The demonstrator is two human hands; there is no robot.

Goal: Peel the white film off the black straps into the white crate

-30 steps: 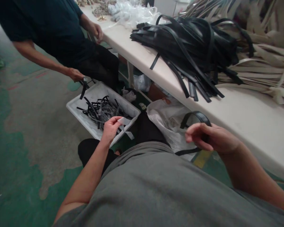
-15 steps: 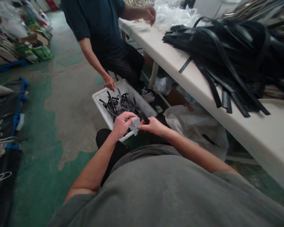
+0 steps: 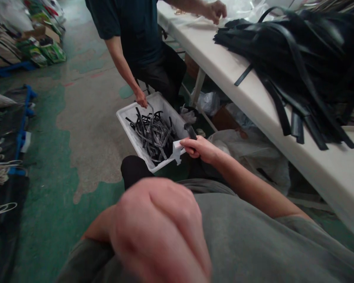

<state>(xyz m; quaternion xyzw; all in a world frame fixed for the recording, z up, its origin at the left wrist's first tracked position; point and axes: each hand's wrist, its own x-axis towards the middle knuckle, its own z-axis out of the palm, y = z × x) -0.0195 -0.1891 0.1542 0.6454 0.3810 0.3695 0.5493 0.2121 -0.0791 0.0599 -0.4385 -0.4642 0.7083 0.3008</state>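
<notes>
My right hand (image 3: pixel 201 148) is closed over the front end of the white bin. It grips a black strap (image 3: pixel 190 131), whose curled end stands up above the fingers, and a small white piece (image 3: pixel 177 151) that juts out to the left. My left hand (image 3: pixel 159 224) is raised very close to the camera, large and blurred. Its fingers look curled into a fist, and whatever they hold is hidden. Below and beyond my right hand, the white bin (image 3: pixel 129 131) holds a tangle of black and grey strips (image 3: pixel 153 135).
A co-worker's hand (image 3: pixel 141 98) holds a strip at the bin's far side; their other hand (image 3: pixel 216 11) is over the white table (image 3: pixel 244 94). Many long black straps (image 3: pixel 286 59) are heaped on the table. A whitish sack (image 3: pixel 247 153) lies under it. Blue pallets (image 3: pixel 22 133) stand left.
My left hand has come off the white piece and risen close to the camera. My right hand keeps the strap and white piece. The view has shifted slightly.
</notes>
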